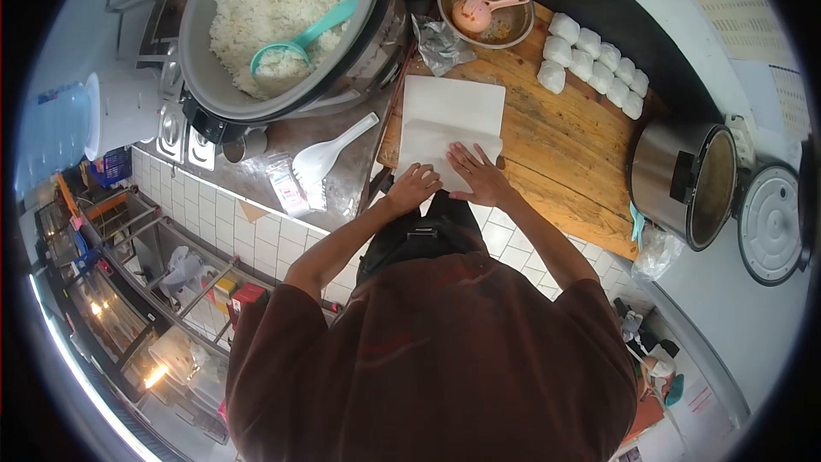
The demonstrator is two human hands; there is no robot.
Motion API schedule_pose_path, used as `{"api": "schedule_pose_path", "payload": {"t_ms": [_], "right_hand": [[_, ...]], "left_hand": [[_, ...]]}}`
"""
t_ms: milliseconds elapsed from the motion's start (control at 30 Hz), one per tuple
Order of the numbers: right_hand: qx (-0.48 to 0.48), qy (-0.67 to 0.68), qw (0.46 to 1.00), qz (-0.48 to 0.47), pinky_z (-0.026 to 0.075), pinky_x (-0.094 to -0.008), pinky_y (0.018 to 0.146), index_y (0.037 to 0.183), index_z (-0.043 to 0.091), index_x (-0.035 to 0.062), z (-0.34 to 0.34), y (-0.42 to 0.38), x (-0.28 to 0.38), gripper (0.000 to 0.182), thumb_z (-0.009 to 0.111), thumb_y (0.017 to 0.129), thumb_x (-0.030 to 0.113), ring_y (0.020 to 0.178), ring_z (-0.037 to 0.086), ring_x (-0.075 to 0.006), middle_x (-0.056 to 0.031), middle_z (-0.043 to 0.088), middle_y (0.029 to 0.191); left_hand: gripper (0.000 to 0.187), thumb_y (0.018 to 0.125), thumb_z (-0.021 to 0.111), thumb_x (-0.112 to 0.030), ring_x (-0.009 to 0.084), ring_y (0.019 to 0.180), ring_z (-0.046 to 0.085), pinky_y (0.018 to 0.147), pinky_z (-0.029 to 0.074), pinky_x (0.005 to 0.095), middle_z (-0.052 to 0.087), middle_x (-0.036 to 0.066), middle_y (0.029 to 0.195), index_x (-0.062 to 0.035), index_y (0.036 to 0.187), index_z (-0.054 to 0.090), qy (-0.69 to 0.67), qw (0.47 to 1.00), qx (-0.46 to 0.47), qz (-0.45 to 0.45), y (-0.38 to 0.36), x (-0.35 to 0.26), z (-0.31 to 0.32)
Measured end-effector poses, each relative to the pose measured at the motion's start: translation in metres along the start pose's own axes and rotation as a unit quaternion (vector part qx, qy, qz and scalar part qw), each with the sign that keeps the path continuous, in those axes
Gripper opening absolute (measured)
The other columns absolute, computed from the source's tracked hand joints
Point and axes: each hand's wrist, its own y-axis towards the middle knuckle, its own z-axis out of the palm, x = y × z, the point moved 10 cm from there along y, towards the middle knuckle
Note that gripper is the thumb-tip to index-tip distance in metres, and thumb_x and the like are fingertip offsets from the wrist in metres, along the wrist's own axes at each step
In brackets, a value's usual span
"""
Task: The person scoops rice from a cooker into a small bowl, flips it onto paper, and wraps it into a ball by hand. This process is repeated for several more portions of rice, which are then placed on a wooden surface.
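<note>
A stack or folded sheet of white wrapping paper [453, 107] lies on the wooden table, with a crease across its middle. My right hand [477, 174] presses flat on its near part, fingers spread. At the near left corner, my left hand [416, 186] has its fingers curled on the paper's edge; its thumb is hard to make out. Just beyond the sheet are a crumpled clear plastic bag [441, 44] and a metal bowl [513, 26] holding pink spoons. To the left stands a large cooker full of white rice [248, 0], with a teal scoop [321, 24] in it.
Several white wrapped bundles [581, 64] sit in rows at the table's far right. A steel pot [676, 175] stands by the right edge. On the left counter lie a white rice paddle [333, 150] and a plastic packet [286, 184]. A metal cup [245, 147] is beside the cooker.
</note>
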Motion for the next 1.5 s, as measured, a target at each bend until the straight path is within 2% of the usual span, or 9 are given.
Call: {"api": "schedule_pose_path", "payload": {"t_ms": [167,233,267,400,633,833,1000,1100,1500], "right_hand": [[-0.069,0.04,0.997,0.014,0.025,-0.0462,0.116,0.143,0.041,0.0053,-0.012,0.002,-0.004,0.073,0.054,0.09,0.054,0.142,0.031,-0.028,-0.0141,0.033,0.153],[-0.063,0.151,0.983,0.084,0.042,-0.0437,0.102,0.12,0.062,0.008,0.005,0.007,-0.039,0.049,0.061,0.088,0.045,0.126,0.049,-0.0275,-0.0121,0.049,0.139],[-0.159,0.176,0.963,0.127,0.05,-0.0396,0.082,0.093,0.069,0.0067,-0.004,0.009,-0.055,0.03,0.069,0.084,0.035,0.098,0.062,-0.0261,-0.0101,0.066,0.111],[-0.105,0.31,0.908,0.26,0.048,-0.0368,0.068,0.086,0.069,0.003,0.006,0.019,-0.109,0.03,0.075,0.079,0.031,0.071,0.064,-0.028,-0.0125,0.068,0.077],[-0.1,0.394,0.89,0.204,0.05,-0.0354,0.071,0.088,0.069,0.0045,0.03,0.018,-0.13,0.021,0.076,0.077,0.021,0.074,0.064,-0.0233,-0.0115,0.069,0.08],[-0.087,0.21,0.932,0.282,0.051,-0.0392,0.074,0.091,0.067,0.0038,0.032,0.019,-0.116,0.025,0.077,0.072,0.015,0.081,0.065,-0.0282,-0.0098,0.067,0.081],[-0.306,-0.064,0.91,0.272,0.049,-0.0404,0.072,0.088,0.062,0.0102,-0.049,0.01,-0.08,0.025,0.078,0.071,0.02,0.09,0.061,-0.0271,-0.0053,0.06,0.086],[-0.175,0.055,0.952,0.246,0.05,-0.0404,0.073,0.087,0.063,0.0101,0.002,0.017,-0.094,0.021,0.075,0.073,0.018,0.093,0.06,-0.0257,-0.0044,0.061,0.087],[-0.297,0.098,0.936,0.164,0.045,-0.0415,0.097,0.109,0.063,0.0064,0.005,-0.036,-0.041,0.025,0.061,0.084,0.009,0.113,0.056,-0.0324,-0.0135,0.059,0.12]], "left_hand": [[0.019,0.08,0.061,-0.015,0.0261,0.115,0.054,0.097,0.044,0.0433,0.06,0.007,0.115,-0.0128,0.099,0.062,0.052,0.998,-0.034,-0.013,0.059,0.012,-0.058],[0.012,0.089,0.057,-0.017,0.0295,0.104,0.063,0.091,0.047,0.043,0.067,0.013,0.102,-0.0107,0.097,0.062,-0.092,0.979,0.109,-0.147,0.074,0.055,-0.018],[0.016,0.091,0.058,-0.023,0.0343,0.083,0.067,0.08,0.05,0.0443,0.067,0.017,0.081,-0.0096,0.099,0.063,-0.162,0.97,0.07,-0.168,0.081,0.071,-0.02],[0.023,0.085,0.068,-0.027,0.0334,0.08,0.068,0.075,0.051,0.0425,0.068,0.017,0.081,-0.0076,0.097,0.066,-0.277,0.941,0.048,-0.19,0.091,0.107,-0.003],[0.022,0.076,0.075,-0.015,0.027,0.076,0.068,0.071,0.052,0.0374,0.069,0.014,0.081,-0.0059,0.093,0.064,-0.402,0.897,0.023,-0.181,0.06,0.142,0.005],[0.029,0.075,0.075,-0.014,0.0279,0.08,0.067,0.071,0.051,0.0395,0.067,0.01,0.081,-0.0078,0.1,0.062,-0.075,0.967,0.095,-0.224,0.059,0.128,0.015],[0.024,0.076,0.072,-0.016,0.0261,0.096,0.062,0.082,0.048,0.0369,0.064,0.007,0.096,-0.0086,0.094,0.058,0.127,0.962,-0.139,-0.198,0.074,0.093,-0.072],[0.019,0.079,0.069,-0.016,0.0253,0.095,0.062,0.082,0.047,0.0366,0.062,0.008,0.099,-0.0079,0.094,0.06,0.034,0.975,0.022,-0.22,0.065,0.11,-0.01],[0.031,0.083,0.061,-0.017,0.0226,0.107,0.06,0.098,0.044,0.0387,0.061,0.006,0.114,-0.0092,0.112,0.065,0.072,0.995,-0.057,-0.025,0.018,0.055,-0.029]]}}
